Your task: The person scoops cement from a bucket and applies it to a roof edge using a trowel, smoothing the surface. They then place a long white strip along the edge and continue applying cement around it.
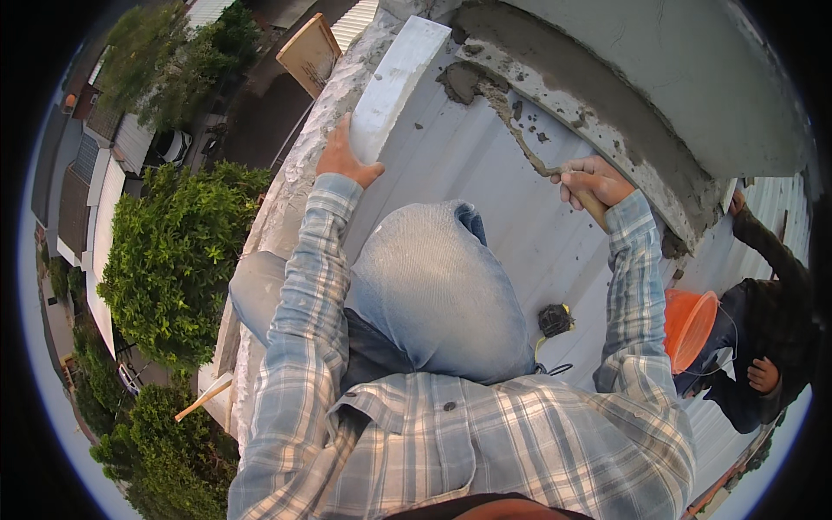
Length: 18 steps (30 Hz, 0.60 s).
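My left hand (345, 159) is closed on the near end of a pale, whitish rectangular board (397, 87), which lies along the rough wall top at the left. In my right hand (594, 184) is the wooden handle of a trowel (518, 134). Its thin shank and blade are caked with grey mortar. The blade end reaches a wet clump of mortar (461, 83) at the far end of the metal sheeting. A mortar-spotted board (555, 108) edges a strip of wet mortar (607, 104) at the foot of the grey wall.
An orange bucket (691, 328) stands right of my right arm, beside a co-worker (763, 338) in dark clothes. A black tape measure (555, 320) lies on the ridged metal roof (459, 156). Beyond the rough wall edge (282, 208), trees (169, 269) show far below.
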Each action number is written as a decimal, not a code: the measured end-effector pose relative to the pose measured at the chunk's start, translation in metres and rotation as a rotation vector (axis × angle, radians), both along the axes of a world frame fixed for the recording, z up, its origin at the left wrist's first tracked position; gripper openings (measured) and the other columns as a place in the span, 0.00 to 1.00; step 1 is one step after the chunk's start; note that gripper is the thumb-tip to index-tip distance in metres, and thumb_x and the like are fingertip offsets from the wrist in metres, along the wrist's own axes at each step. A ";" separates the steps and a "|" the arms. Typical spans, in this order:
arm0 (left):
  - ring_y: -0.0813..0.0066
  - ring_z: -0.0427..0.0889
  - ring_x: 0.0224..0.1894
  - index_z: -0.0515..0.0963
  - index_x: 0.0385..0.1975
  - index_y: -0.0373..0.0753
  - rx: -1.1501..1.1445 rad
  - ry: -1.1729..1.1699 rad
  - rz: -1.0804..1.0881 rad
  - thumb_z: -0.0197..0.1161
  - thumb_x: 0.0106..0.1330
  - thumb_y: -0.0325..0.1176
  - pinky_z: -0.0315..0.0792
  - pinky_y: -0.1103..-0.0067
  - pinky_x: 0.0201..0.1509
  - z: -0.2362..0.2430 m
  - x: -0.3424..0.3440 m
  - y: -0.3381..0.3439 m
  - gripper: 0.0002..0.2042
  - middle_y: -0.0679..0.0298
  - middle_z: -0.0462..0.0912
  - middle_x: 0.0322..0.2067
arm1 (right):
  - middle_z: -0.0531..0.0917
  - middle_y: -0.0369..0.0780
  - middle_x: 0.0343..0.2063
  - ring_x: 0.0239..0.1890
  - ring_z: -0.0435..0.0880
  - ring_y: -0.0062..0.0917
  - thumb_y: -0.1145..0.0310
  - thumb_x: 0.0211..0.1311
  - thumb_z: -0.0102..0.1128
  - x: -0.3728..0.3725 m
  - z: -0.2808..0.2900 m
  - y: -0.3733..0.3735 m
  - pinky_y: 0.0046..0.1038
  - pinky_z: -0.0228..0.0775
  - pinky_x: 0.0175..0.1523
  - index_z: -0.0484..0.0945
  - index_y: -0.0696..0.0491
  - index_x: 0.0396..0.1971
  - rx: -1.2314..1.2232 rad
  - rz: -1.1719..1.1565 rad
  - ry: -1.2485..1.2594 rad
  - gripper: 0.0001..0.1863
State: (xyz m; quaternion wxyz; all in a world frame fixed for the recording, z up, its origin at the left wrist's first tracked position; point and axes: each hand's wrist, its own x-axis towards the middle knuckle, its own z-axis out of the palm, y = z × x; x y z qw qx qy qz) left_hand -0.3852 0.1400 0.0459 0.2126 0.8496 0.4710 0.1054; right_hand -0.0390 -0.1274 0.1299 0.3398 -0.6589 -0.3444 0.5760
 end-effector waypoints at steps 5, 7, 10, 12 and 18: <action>0.51 0.72 0.61 0.52 0.71 0.40 -0.015 0.012 0.003 0.74 0.41 0.41 0.70 0.67 0.66 0.004 0.006 0.001 0.53 0.47 0.69 0.60 | 0.78 0.35 0.20 0.18 0.75 0.16 0.61 0.68 0.57 0.033 -0.051 0.113 0.20 0.69 0.24 0.80 0.61 0.39 -0.188 -0.121 -0.039 0.16; 0.51 0.72 0.62 0.53 0.71 0.40 -0.019 0.019 0.018 0.75 0.41 0.41 0.69 0.67 0.66 0.003 -0.004 0.002 0.54 0.47 0.68 0.61 | 0.77 0.35 0.20 0.19 0.75 0.16 0.60 0.67 0.58 0.025 -0.046 0.108 0.23 0.70 0.25 0.80 0.60 0.39 -0.200 0.007 -0.113 0.16; 0.51 0.72 0.62 0.53 0.71 0.39 0.010 0.014 0.020 0.75 0.40 0.41 0.69 0.67 0.67 -0.002 -0.011 0.003 0.53 0.47 0.68 0.62 | 0.81 0.41 0.25 0.28 0.82 0.27 0.57 0.64 0.60 0.019 -0.061 0.090 0.32 0.77 0.36 0.80 0.58 0.40 -0.150 0.208 -0.538 0.18; 0.51 0.72 0.62 0.53 0.71 0.39 0.025 0.013 0.013 0.75 0.40 0.41 0.68 0.67 0.67 -0.004 -0.005 0.003 0.53 0.47 0.68 0.62 | 0.83 0.47 0.30 0.37 0.83 0.37 0.55 0.62 0.60 0.020 -0.087 0.088 0.38 0.75 0.45 0.81 0.58 0.38 0.047 0.159 -0.905 0.19; 0.50 0.70 0.64 0.57 0.69 0.35 -0.031 -0.009 0.008 0.75 0.38 0.39 0.65 0.69 0.69 0.002 0.012 -0.001 0.52 0.45 0.68 0.63 | 0.84 0.53 0.38 0.48 0.81 0.48 0.56 0.61 0.59 0.000 -0.128 0.104 0.43 0.70 0.54 0.82 0.59 0.31 -0.040 -0.115 -1.222 0.19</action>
